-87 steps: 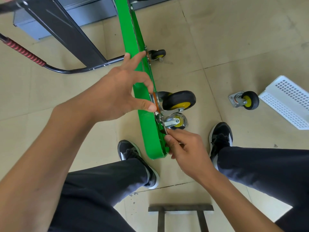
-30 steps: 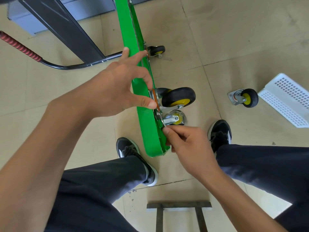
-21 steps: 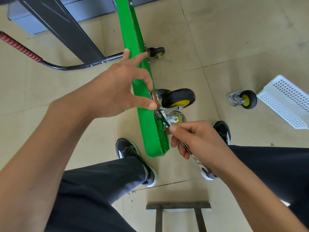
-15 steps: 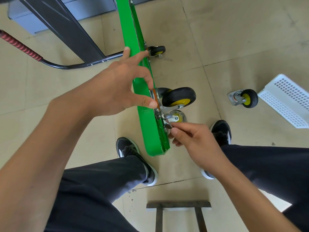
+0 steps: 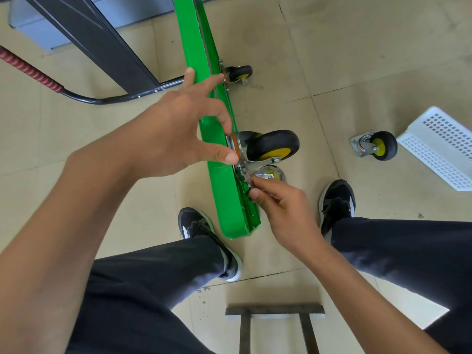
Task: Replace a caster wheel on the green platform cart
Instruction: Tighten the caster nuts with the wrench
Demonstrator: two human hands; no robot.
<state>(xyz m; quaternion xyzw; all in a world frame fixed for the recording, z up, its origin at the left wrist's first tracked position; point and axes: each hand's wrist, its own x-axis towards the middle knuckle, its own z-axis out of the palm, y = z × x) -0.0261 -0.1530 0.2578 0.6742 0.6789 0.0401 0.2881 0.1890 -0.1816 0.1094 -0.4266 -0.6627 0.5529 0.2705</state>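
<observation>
Surface: beige tiled floor (image 5: 357, 60), dark grout lines.
Centre: green platform cart (image 5: 229, 200) stood on edge.
3 o'clock: loose caster wheel (image 5: 375, 145), just beside white perforated tray (image 5: 439, 146).
6 o'clock: black sneakers (image 5: 204, 233) planted.

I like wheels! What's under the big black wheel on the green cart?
Under the big wheel sits a second, smaller wheel, yellow inside. The right hand covers its lower part, pinching something small that I cannot identify.

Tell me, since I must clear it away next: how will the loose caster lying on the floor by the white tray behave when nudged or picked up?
The loose caster lies on its side, so a nudge would probably slide it, not roll it. Its steel plate suggests heft, and the swivel may flop when lifted.
</observation>
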